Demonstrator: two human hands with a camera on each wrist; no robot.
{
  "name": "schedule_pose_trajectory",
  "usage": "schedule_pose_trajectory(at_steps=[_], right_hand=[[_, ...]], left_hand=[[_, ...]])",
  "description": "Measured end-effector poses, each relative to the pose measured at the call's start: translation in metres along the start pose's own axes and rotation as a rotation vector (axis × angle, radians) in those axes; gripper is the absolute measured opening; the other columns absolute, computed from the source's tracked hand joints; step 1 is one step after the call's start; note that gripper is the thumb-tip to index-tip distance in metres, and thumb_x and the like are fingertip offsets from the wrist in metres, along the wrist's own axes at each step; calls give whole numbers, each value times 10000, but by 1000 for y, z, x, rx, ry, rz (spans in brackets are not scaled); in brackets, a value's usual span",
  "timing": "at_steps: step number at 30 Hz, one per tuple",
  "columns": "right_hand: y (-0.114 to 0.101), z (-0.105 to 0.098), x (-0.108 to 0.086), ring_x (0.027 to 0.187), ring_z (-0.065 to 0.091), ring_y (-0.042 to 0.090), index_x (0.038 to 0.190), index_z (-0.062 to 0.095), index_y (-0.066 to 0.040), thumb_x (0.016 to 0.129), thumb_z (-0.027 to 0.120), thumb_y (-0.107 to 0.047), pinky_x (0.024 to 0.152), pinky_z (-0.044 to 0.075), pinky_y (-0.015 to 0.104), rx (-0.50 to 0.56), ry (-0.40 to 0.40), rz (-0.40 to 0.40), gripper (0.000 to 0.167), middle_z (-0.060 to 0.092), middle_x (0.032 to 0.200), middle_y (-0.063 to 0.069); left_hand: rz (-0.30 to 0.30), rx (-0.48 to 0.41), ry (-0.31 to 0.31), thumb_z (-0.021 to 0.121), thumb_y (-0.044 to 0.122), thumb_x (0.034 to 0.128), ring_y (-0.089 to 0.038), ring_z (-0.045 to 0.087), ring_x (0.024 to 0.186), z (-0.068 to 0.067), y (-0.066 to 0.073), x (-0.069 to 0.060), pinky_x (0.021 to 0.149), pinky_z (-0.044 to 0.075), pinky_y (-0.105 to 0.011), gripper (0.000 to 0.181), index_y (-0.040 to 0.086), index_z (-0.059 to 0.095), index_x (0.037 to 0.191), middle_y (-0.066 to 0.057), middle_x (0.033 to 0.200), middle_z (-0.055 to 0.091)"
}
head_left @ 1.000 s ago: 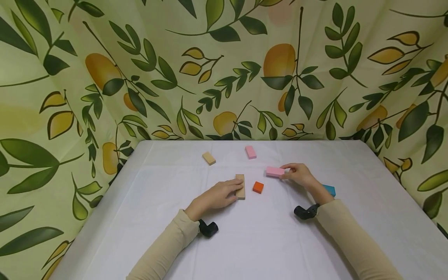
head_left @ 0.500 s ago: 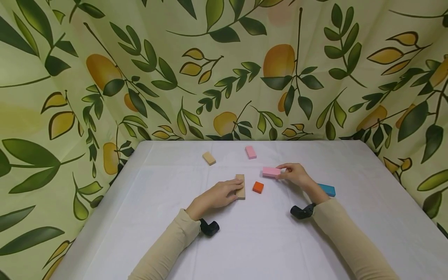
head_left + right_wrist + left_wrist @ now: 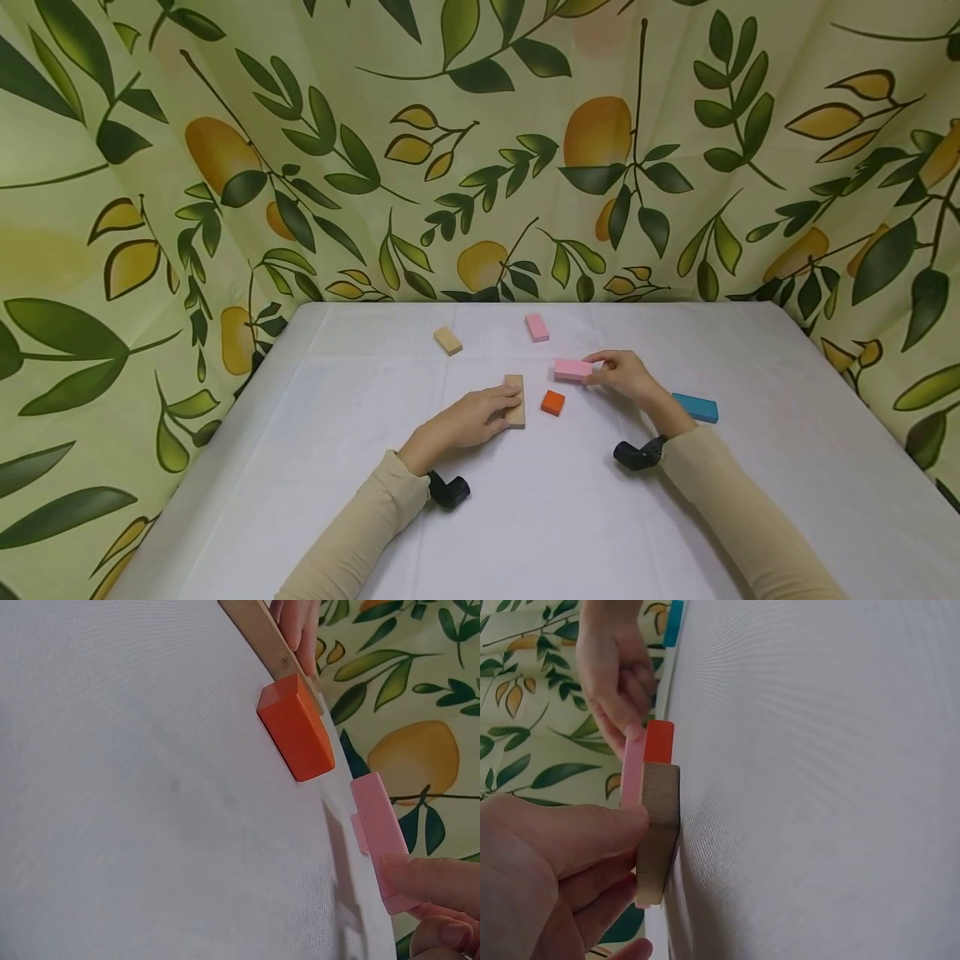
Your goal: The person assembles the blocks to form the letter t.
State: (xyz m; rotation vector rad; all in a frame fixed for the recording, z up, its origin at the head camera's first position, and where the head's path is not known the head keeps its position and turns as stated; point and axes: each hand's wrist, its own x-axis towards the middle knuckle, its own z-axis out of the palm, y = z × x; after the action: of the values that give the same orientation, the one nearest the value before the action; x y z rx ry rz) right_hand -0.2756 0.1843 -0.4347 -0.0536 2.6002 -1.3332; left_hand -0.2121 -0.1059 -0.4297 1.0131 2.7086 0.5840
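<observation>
The left hand (image 3: 471, 416) has its thumb and fingers around a long natural wood block (image 3: 514, 422) lying on the table; the left wrist view shows this block (image 3: 660, 832) from the side. Between finger and thumb the right hand (image 3: 626, 377) pinches one end of a pink block (image 3: 572, 369). In the right wrist view that pink block (image 3: 381, 832) has a shadow beneath it on the cloth. A small orange block (image 3: 552, 402) lies between the two hands, just right of the wood block and apart from it.
Farther back on the white table (image 3: 360, 367) lie a small wood block (image 3: 447, 340) and another pink block (image 3: 537, 327). A blue block (image 3: 697, 407) lies right of the right hand. Patterned cloth (image 3: 480, 150) hangs behind.
The right hand has moved left with the pink block in its pinch, and more of the blue block shows. The left hand has stayed in place on the wood block.
</observation>
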Motion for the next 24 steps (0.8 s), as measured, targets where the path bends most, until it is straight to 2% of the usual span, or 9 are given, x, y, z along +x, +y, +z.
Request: schedule_pose_trajectory(at_steps=[17, 24], right_hand=[[-7, 11, 5, 600, 366, 111, 1238, 618, 20, 812, 732, -120, 527, 288, 219, 18, -4, -14, 463, 391, 600, -60], [-9, 14, 5, 615, 371, 107, 1199, 649, -6, 784, 758, -144, 554, 285, 225, 66, -11, -24, 451, 399, 618, -57]], left_hand=[[-2, -1, 0, 527, 181, 989, -215, 352, 1466, 2, -1, 1, 1203, 323, -385, 432, 52, 498, 1401, -52, 1547, 405], [-9, 2, -5, 527, 187, 990, -217, 352, 1466, 1, 0, 1, 1205, 319, -381, 431, 58, 501, 1400, -49, 1547, 406]])
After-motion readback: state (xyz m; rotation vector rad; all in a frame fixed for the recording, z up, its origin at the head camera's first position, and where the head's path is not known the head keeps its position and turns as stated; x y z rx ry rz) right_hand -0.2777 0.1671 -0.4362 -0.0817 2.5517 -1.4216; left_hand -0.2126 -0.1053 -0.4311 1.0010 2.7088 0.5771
